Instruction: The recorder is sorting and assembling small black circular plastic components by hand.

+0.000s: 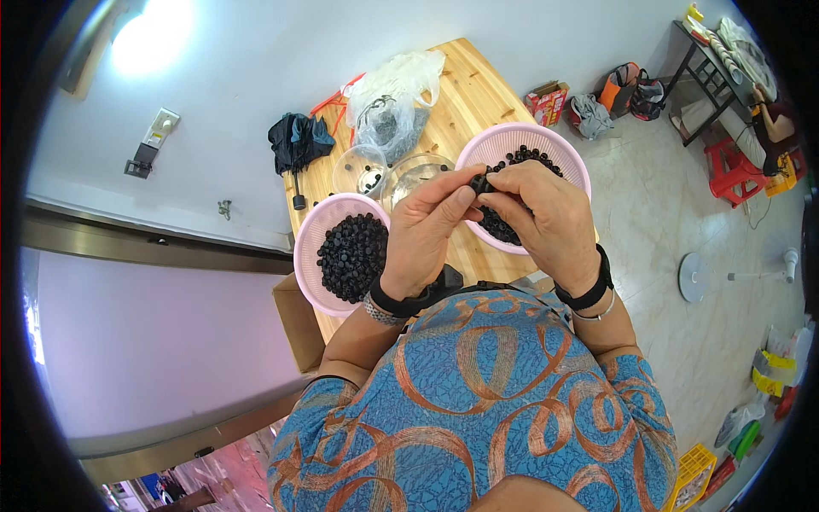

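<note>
My left hand (426, 230) and my right hand (550, 213) meet over the near left side of the right pink basket (576, 158). Between their fingertips is a small black part (481, 183), pinched from both sides; its exact shape is mostly covered by the fingers. Small black round pieces (533, 159) lie in that basket, partly hidden behind my right hand. Left of my left hand stands another pink basket (304, 273), holding a heap of similar black pieces (351, 256).
Behind my hands on the wooden table (478, 85) are a clear round tub (348, 160) with a few black pieces, a clear shallow container (414, 181) and a plastic bag (397, 90). A dark folded umbrella (300, 141) lies at the left edge. A red stool (734, 175) stands right.
</note>
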Demonstrator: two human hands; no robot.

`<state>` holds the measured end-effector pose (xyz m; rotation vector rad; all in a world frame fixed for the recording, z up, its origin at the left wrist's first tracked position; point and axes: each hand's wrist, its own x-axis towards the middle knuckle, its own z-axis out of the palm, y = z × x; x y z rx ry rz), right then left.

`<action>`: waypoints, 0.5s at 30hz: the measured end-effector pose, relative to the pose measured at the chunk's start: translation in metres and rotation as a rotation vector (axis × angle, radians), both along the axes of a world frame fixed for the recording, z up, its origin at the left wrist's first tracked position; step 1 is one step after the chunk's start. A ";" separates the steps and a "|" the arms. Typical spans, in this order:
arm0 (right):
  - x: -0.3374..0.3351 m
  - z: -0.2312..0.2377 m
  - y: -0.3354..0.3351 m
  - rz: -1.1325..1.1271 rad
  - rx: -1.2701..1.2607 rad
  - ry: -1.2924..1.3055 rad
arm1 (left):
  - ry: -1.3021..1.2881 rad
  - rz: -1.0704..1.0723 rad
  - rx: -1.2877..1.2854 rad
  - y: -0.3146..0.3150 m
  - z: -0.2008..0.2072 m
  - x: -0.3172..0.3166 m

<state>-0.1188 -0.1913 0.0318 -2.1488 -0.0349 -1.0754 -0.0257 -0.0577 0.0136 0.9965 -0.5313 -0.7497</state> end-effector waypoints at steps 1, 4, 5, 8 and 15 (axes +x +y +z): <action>-0.001 0.000 0.000 0.000 -0.008 0.008 | 0.001 -0.001 0.002 0.000 0.000 -0.001; -0.003 0.001 0.000 0.002 -0.042 0.025 | -0.038 0.000 0.033 0.001 -0.001 -0.001; -0.004 0.001 0.000 0.004 -0.068 0.035 | -0.077 0.003 0.063 0.002 -0.001 -0.001; -0.006 0.000 0.001 -0.022 -0.195 0.071 | -0.147 0.001 0.100 0.003 -0.003 0.000; 0.003 -0.009 -0.004 0.042 -0.195 -0.021 | -0.080 -0.049 0.137 0.008 -0.008 0.003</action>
